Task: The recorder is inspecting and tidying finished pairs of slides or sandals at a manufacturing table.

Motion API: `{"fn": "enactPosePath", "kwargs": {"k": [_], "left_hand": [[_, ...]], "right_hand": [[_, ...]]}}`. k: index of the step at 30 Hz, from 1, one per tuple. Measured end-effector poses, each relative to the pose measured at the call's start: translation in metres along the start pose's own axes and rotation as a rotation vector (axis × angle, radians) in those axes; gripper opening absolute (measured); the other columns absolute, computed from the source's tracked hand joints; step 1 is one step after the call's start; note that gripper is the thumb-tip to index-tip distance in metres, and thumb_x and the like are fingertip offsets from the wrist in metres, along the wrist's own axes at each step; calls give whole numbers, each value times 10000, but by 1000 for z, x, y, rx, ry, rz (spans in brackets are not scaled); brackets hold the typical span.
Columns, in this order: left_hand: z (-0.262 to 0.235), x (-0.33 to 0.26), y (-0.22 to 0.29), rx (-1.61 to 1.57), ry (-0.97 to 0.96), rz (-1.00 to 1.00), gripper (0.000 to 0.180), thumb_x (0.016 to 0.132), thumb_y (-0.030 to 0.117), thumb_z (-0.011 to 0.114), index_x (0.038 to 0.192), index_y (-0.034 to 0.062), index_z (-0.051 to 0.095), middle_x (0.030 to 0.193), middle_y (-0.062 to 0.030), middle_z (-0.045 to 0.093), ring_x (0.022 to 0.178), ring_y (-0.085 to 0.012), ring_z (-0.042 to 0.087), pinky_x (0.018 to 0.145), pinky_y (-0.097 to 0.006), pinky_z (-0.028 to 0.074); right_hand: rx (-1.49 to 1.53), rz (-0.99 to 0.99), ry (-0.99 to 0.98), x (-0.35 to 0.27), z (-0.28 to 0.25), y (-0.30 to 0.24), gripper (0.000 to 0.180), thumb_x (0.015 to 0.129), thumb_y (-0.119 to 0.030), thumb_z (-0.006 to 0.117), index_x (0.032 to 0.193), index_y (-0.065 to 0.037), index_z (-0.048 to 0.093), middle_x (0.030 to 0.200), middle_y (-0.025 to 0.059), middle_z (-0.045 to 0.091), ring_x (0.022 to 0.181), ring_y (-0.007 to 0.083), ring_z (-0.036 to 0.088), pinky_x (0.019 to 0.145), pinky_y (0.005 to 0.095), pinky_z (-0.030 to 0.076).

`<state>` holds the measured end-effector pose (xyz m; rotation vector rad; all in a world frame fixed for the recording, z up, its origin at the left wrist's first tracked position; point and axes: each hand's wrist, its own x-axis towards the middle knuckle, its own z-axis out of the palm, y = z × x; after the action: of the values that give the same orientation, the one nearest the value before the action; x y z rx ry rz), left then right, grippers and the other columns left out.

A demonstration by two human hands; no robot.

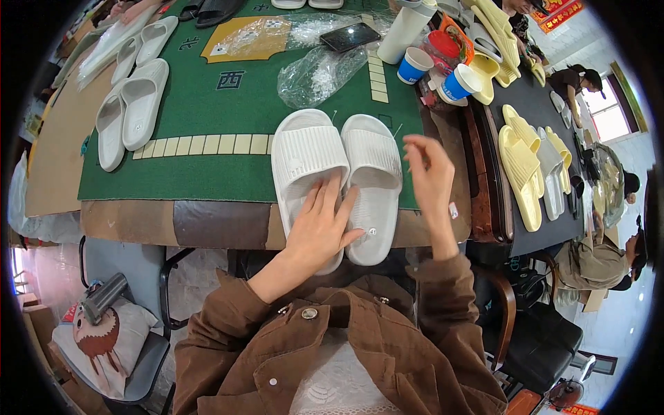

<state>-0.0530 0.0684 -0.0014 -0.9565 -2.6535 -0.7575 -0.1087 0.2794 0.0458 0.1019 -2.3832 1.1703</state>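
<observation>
A pair of white slide slippers lies side by side at the table's front edge, toes pointing away from me. My left hand (315, 225) rests flat with spread fingers, its fingertips at the strap opening of the left slipper (308, 149) and its thumb over the inner edge of the right slipper (373, 200). Just right of that strap, my right hand (432, 173) is raised with its fingers curled together. Whatever is between them, if anything, is too small to make out. Thin thread-like strands stand up near the right slipper's toe.
White slippers (142, 104) lie left on the green mat (200, 173). A clear plastic bag (321, 76), a phone (349, 37), a white bottle (407, 31) and paper cups (460, 84) sit farther back. Yellow slippers (520, 173) lie on the dark table at right, where other people work.
</observation>
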Motion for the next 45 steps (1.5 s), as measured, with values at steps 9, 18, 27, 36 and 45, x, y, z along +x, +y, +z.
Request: {"fn": "enactPosePath", "kwargs": {"k": [9, 18, 27, 36, 45], "left_hand": [[-1, -1, -1, -10, -45, -7, 746, 793, 410, 674, 1363, 21, 392, 1430, -314, 251, 1273, -447, 361, 1075, -484, 315], [-1, 0, -2, -2, -82, -20, 751, 817, 472, 627, 1371, 26, 385, 1421, -295, 266, 1274, -447, 356, 1077, -475, 309], [-4, -1, -1, 7, -66, -23, 757, 808, 478, 631, 1354, 3, 409, 1405, -288, 296, 1254, -439, 384, 1074, -466, 314], [-3, 0, 0, 23, -60, 2, 759, 820, 467, 622, 1369, -3, 389, 1408, -288, 291, 1260, -438, 378, 1078, -469, 307], [-31, -2, 1, -71, 138, 69, 431, 761, 241, 716, 1121, 38, 591, 1198, -190, 539, 1102, -355, 534, 945, -436, 433]], "right_hand": [[-121, 62, -248, 51, 22, 46, 162, 833, -102, 599, 922, -14, 702, 859, 156, 691, 787, 259, 683, 706, 328, 517], [-226, -142, -430, 93, 80, 26, 286, 851, -249, 606, 953, 5, 687, 835, 195, 673, 735, 314, 654, 688, 359, 501], [-144, 49, -558, 88, 100, 14, 300, 793, -305, 669, 839, -10, 700, 780, 133, 688, 725, 262, 657, 691, 364, 502], [-261, 67, -530, 88, 105, 12, 287, 795, -308, 670, 883, -38, 716, 825, 142, 697, 807, 304, 667, 748, 392, 510], [133, 135, -358, 72, 91, -5, 224, 842, -219, 651, 881, -2, 687, 703, 55, 657, 637, 92, 584, 591, 249, 433]]}}
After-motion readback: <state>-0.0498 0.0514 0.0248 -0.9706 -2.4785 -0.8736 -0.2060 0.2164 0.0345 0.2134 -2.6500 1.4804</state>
